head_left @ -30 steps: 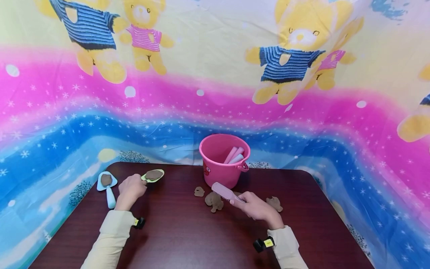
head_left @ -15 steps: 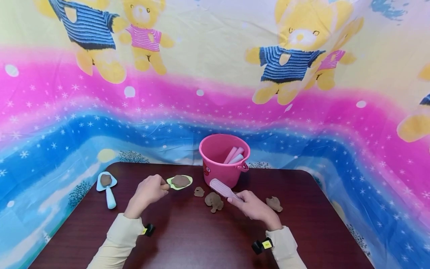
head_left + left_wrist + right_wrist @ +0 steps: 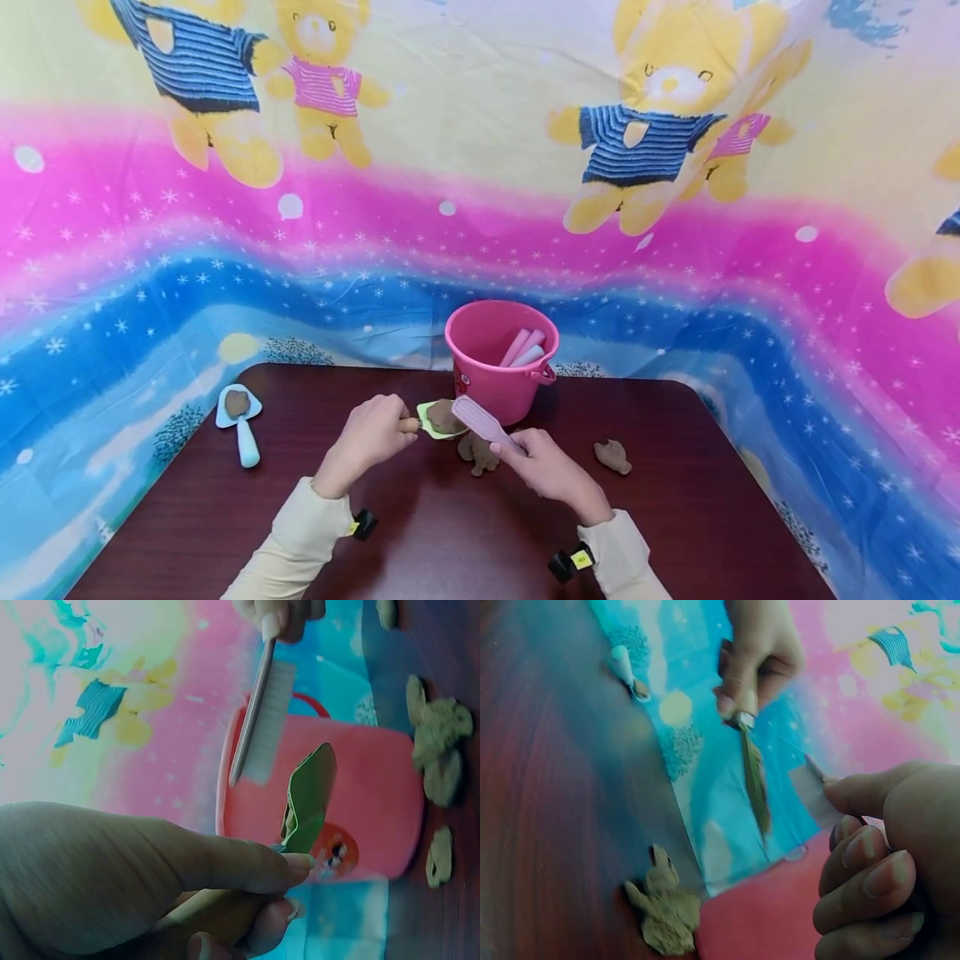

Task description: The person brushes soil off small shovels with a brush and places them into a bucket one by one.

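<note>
My left hand (image 3: 371, 437) grips the wooden handle of a small green shovel (image 3: 313, 787). On its blade lies a brown lump of what looks like clay or moulding sand (image 3: 442, 416). My right hand (image 3: 551, 468) holds a pale pink brush (image 3: 480, 419) by the handle, its white bristles (image 3: 274, 724) facing down. Both tools are held above the table in front of the pink bucket (image 3: 510, 396); the wrist views show a gap between brush and shovel. Below them sits another brown lump (image 3: 477, 455), partly hidden in the head view by the shovel and brush.
A light blue shovel (image 3: 247, 442) bearing a brown lump (image 3: 237, 404) lies at the table's far left. To the right is one more brown lump (image 3: 613, 457). Several pink and pale handles (image 3: 522, 347) stick up inside the bucket. A printed cloth (image 3: 360, 317) hangs behind the table.
My left hand has carried the loaded green shovel rightward from the table's left part to the brush. The right hand has shifted slightly left with the brush.
</note>
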The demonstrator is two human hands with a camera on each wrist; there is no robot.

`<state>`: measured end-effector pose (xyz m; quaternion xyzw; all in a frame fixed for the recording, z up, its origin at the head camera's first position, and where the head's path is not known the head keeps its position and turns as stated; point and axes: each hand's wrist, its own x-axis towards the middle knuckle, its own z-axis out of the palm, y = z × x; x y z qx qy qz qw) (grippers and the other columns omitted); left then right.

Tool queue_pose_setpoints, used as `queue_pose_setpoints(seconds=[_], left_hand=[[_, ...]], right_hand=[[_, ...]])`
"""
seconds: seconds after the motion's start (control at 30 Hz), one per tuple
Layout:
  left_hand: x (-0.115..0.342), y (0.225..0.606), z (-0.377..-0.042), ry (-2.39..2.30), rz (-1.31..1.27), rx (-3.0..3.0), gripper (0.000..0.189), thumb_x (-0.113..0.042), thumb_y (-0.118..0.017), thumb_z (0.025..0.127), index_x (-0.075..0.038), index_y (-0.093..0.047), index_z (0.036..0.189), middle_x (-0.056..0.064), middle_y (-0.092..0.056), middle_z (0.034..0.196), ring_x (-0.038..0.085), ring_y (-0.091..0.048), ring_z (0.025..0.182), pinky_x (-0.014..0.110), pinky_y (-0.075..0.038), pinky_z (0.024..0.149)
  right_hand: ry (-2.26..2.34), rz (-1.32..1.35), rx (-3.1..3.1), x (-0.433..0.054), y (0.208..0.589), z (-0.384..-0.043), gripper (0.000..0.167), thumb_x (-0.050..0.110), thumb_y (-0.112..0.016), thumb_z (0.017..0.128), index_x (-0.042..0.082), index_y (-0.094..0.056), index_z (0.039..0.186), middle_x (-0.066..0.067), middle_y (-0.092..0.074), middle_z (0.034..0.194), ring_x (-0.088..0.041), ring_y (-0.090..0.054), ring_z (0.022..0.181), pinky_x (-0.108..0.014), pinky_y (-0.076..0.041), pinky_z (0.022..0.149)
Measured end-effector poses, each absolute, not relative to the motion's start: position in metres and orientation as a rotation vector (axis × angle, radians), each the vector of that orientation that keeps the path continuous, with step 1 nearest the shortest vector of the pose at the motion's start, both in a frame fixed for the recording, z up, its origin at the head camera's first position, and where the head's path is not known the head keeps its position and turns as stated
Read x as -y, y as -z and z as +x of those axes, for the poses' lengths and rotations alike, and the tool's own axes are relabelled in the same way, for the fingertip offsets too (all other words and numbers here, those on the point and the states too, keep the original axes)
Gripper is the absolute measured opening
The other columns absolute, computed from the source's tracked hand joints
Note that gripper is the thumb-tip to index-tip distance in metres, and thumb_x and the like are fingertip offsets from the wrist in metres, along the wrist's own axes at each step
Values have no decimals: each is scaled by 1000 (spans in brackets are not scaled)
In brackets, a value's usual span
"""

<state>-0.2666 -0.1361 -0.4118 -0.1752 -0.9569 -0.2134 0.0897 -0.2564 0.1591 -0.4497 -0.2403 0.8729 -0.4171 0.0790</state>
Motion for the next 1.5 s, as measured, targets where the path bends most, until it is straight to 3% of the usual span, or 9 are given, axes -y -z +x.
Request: queue_pose_setpoints(seconds=[0.23, 0.43, 0.6, 0.83, 1.07, 1.4, 1.5], left_hand=[[117, 411, -268, 661, -569, 2825, 47, -15, -86, 81, -19, -52, 48, -11, -26, 47, 8, -32, 54, 28, -33, 52], [106, 407, -269, 667, -547, 2798, 51, -13, -85, 80, -19, -46, 48, -10, -27, 48, 10, -35, 54, 28, -34, 52], [100, 403, -269, 679, -494, 2803, 54, -13, -83, 82, -20, -42, 48, -9, -27, 48, 10, -36, 53, 28, -34, 51], [96, 402, -267, 696, -440, 2799, 41, -15, -85, 81, -19, -57, 51, -9, -36, 47, 12, -41, 54, 29, -37, 53], [98, 407, -266, 677, -486, 2760, 45, -16, -85, 81, -19, -55, 48, -11, -31, 46, 10, -38, 52, 28, -36, 52], [100, 408, -265, 651, -513, 2710, 24, -18, -88, 78, -19, -72, 60, -12, -51, 49, 10, -48, 55, 32, -45, 54], [102, 407, -265, 655, -512, 2717, 24, -17, -87, 79, -20, -72, 61, -12, -51, 49, 10, -49, 56, 32, -45, 55]], right_hand=[[1298, -740, -2651, -142, 450, -250, 35, 44, -54, 104, 20, -68, 83, 7, -47, 57, -5, -36, 47, -23, -32, 45], [1357, -763, -2670, -131, 452, -246, 32, 40, -55, 105, 18, -73, 93, 6, -64, 69, -4, -42, 50, -21, -34, 46], [1439, -744, -2666, -122, 455, -244, 34, 36, -55, 106, 10, -71, 91, 3, -70, 76, -4, -50, 56, -22, -37, 49], [1464, -695, -2686, -115, 461, -241, 35, 35, -54, 106, 7, -71, 95, 0, -69, 78, -7, -54, 60, -23, -42, 53], [1447, -677, -2685, -114, 464, -241, 36, 37, -54, 106, 8, -69, 92, 2, -62, 71, -5, -44, 52, -22, -37, 48], [1383, -638, -2741, -118, 465, -246, 34, 34, -53, 106, 7, -69, 93, 4, -54, 64, -4, -36, 48, -22, -30, 45], [1361, -607, -2753, -120, 465, -247, 38, 35, -53, 107, 7, -65, 84, 5, -47, 60, -4, -34, 47, -22, -29, 45]])
